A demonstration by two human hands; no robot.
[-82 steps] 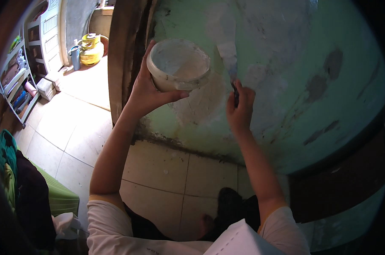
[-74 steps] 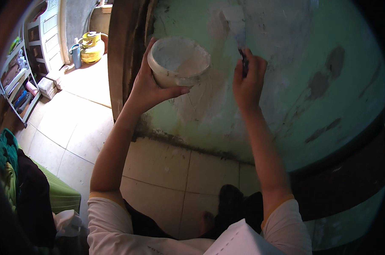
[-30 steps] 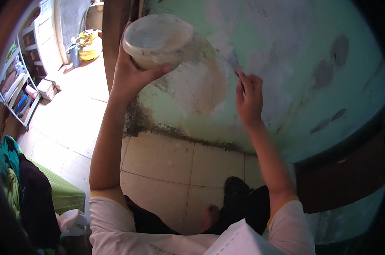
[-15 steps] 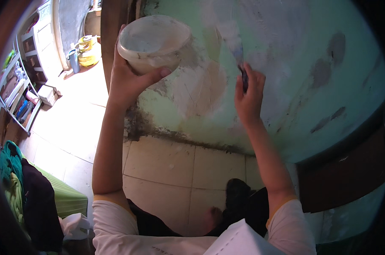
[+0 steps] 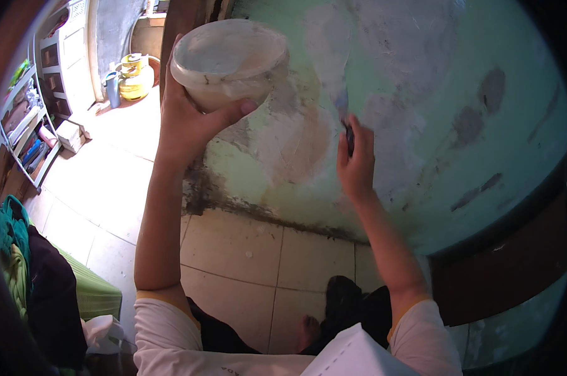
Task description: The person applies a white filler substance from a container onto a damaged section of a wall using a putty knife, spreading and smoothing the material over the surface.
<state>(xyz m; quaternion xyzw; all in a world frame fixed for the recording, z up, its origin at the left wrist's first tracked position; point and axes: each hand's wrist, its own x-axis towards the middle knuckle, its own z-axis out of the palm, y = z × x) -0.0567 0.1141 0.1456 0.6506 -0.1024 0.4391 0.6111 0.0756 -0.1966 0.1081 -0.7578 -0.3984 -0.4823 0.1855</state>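
My left hand (image 5: 192, 128) grips a whitish plastic tub (image 5: 233, 53), thumb on the near side and fingers round the far left side. The tub is tilted so its wide mouth shows, with pale smears along the inside. In my right hand (image 5: 359, 160) is a putty knife (image 5: 342, 103) with a dark handle, its blade pointing up. The blade lies at the green wall (image 5: 478, 37), over a pale filler patch; whether its edge touches cannot be made out. Several whitish, beige and grey patches mark the wall.
Dark stains run along the wall's foot above the tiled floor (image 5: 233, 244). A brown panel (image 5: 503, 263) stands low at the right. Clothes (image 5: 48, 294) hang at the lower left. Farther back are a shelf rack (image 5: 33, 131) and a yellow gas cylinder (image 5: 133, 81).
My right hand has moved down and slightly left with the putty knife. My left hand keeps its hold on the tub. The whole view has shifted slightly.
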